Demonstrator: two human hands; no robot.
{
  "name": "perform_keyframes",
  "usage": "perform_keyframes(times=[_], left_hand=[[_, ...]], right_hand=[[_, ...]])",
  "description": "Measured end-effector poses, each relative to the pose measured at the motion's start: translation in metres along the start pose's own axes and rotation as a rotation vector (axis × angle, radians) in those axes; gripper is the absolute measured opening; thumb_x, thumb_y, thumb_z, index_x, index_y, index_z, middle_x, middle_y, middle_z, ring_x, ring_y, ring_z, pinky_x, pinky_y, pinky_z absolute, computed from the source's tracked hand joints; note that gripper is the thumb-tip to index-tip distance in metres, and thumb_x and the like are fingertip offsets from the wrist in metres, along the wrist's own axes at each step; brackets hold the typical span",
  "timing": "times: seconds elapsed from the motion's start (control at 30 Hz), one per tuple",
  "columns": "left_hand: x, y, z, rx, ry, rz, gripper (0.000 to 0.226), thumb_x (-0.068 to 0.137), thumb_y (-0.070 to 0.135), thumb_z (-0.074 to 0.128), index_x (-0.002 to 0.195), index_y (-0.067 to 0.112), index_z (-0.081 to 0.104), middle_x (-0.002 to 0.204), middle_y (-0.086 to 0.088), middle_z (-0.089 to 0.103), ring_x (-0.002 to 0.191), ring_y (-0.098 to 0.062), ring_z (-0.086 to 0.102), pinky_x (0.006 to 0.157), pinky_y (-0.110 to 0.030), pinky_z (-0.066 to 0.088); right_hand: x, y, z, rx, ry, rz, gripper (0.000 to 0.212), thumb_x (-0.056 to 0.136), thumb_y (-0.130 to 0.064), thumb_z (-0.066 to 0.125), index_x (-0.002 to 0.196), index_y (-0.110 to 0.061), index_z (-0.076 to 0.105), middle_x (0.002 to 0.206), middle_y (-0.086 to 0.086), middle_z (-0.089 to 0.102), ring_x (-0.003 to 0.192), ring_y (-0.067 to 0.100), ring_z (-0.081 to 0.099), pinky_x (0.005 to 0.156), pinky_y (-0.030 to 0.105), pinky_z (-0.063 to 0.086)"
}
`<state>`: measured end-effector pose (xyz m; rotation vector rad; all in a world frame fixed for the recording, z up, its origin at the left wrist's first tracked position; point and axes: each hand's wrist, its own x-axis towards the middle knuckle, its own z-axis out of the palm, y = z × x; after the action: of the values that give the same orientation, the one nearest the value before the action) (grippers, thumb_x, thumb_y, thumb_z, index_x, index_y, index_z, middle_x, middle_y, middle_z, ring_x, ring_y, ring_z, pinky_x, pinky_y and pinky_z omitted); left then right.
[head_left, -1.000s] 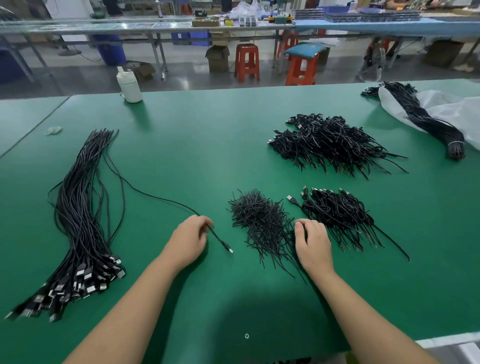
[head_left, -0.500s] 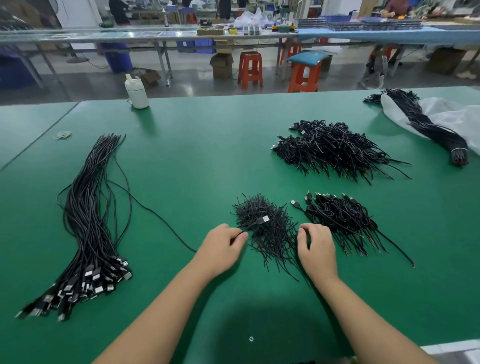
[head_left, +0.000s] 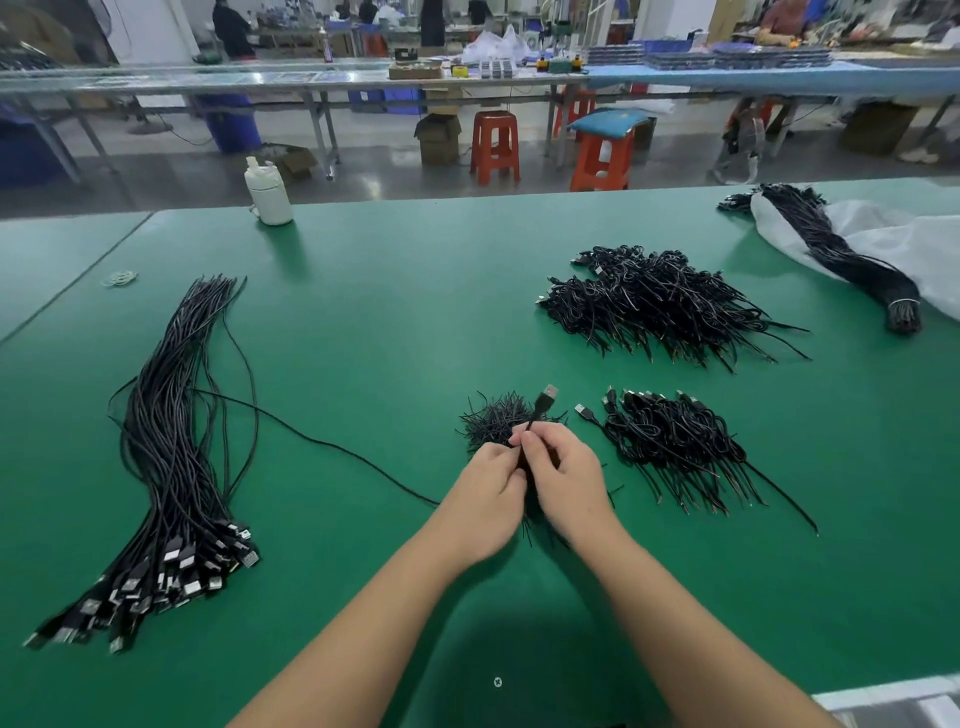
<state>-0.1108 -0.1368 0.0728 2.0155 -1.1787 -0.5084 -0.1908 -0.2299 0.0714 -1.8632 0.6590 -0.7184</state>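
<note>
I'm pinching the cable (head_left: 540, 409) with my left hand (head_left: 493, 491) and right hand (head_left: 567, 480), both grips clamping on it just above the tie pile (head_left: 485, 418). Its plug (head_left: 550, 391) is pointing up. My right hand may be holding a tie too, but it's hard to see.

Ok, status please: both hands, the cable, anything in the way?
Left hand and right hand pinch the USB cable below its plug. Plug points up, cable trails off over green table. Pile of short black wires under hands.

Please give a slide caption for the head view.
Left hand and right hand pinch one USB cable above a pile of short wires.
</note>
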Motion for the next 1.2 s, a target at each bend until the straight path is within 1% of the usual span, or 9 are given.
perform_keyframes(times=[0.07,0.17,0.27,0.37,0.53,0.83,0.97,1.1,1.2], left_hand=[[0.002,0.002,-0.011,0.019,0.02,-0.033,0.032,0.1,0.014,0.04,0.117,0.014,0.066,0.127,-0.001,0.057,0.123,-0.014,0.046,0.11,-0.031,0.032],[0.001,0.008,-0.036,-0.289,0.012,-0.091,0.032,0.098,0.038,0.041,0.101,0.026,0.071,0.115,0.01,0.066,0.113,-0.003,0.056,0.106,-0.032,0.038],[0.002,0.009,-0.053,-0.455,-0.011,-0.125,0.046,0.091,0.055,0.039,0.118,0.031,0.068,0.123,0.017,0.065,0.12,0.001,0.055,0.112,-0.035,0.037],[0.002,0.012,-0.055,-0.445,-0.107,-0.115,0.046,0.099,0.048,0.041,0.131,0.022,0.061,0.128,0.012,0.06,0.125,-0.004,0.052,0.117,-0.041,0.032],[-0.002,0.015,-0.053,-0.426,-0.179,-0.123,0.037,0.108,0.029,0.033,0.137,0.026,0.056,0.138,0.006,0.057,0.13,-0.005,0.051,0.119,-0.036,0.029],[-0.008,0.016,-0.061,-0.472,-0.241,-0.107,0.041,0.108,0.027,0.027,0.14,0.025,0.052,0.139,0.008,0.056,0.13,0.0,0.049,0.12,-0.031,0.027],[-0.009,0.018,-0.06,-0.467,-0.203,-0.091,0.043,0.108,0.02,0.025,0.14,0.021,0.053,0.139,0.005,0.057,0.129,0.003,0.049,0.116,-0.023,0.029],[-0.008,0.012,-0.059,-0.434,-0.216,-0.075,0.043,0.108,0.022,0.025,0.14,0.024,0.054,0.139,0.006,0.057,0.128,0.006,0.048,0.113,-0.018,0.03],[-0.006,0.007,-0.057,-0.44,-0.202,-0.081,0.042,0.108,0.025,0.025,0.138,0.027,0.055,0.13,-0.001,0.065,0.121,-0.002,0.057,0.107,-0.019,0.036]], right_hand=[[0.001,-0.004,-0.002,0.081,-0.028,0.046,0.02,0.101,-0.012,0.05,0.093,-0.011,0.068,0.096,-0.003,0.071,0.095,0.015,0.063,0.09,0.028,0.047],[0.001,-0.01,-0.007,0.226,-0.102,0.068,0.029,0.104,-0.017,0.047,0.078,-0.022,0.06,0.076,-0.008,0.061,0.076,0.011,0.054,0.077,0.03,0.042],[-0.003,-0.016,-0.006,0.37,-0.17,0.135,0.032,0.104,-0.022,0.046,0.077,-0.028,0.061,0.062,-0.003,0.048,0.064,0.018,0.042,0.064,0.032,0.035],[-0.008,-0.021,0.002,0.54,-0.275,0.206,0.027,0.105,-0.022,0.044,0.085,-0.02,0.061,0.056,-0.004,0.031,0.05,0.011,0.025,0.047,0.022,0.022],[-0.013,-0.025,0.01,0.541,-0.32,0.189,0.043,0.106,-0.019,0.042,0.074,-0.027,0.069,0.057,-0.004,0.027,0.054,0.01,0.019,0.05,0.027,0.014],[-0.013,-0.025,0.013,0.579,-0.339,0.227,0.04,0.107,-0.018,0.037,0.077,-0.01,0.062,0.054,-0.005,0.028,0.047,0.007,0.021,0.045,0.018,0.021],[-0.015,-0.025,0.015,0.63,-0.358,0.247,0.049,0.107,-0.021,0.038,0.068,-0.018,0.068,0.06,0.002,0.025,0.052,0.011,0.02,0.047,0.021,0.02],[-0.016,-0.026,0.016,0.635,-0.358,0.25,0.044,0.107,-0.019,0.038,0.072,-0.013,0.065,0.059,0.001,0.028,0.053,0.011,0.023,0.048,0.021,0.022],[-0.017,-0.027,0.017,0.671,-0.365,0.271,0.049,0.107,-0.019,0.038,0.065,-0.017,0.064,0.061,0.003,0.03,0.053,0.01,0.024,0.048,0.022,0.021]])
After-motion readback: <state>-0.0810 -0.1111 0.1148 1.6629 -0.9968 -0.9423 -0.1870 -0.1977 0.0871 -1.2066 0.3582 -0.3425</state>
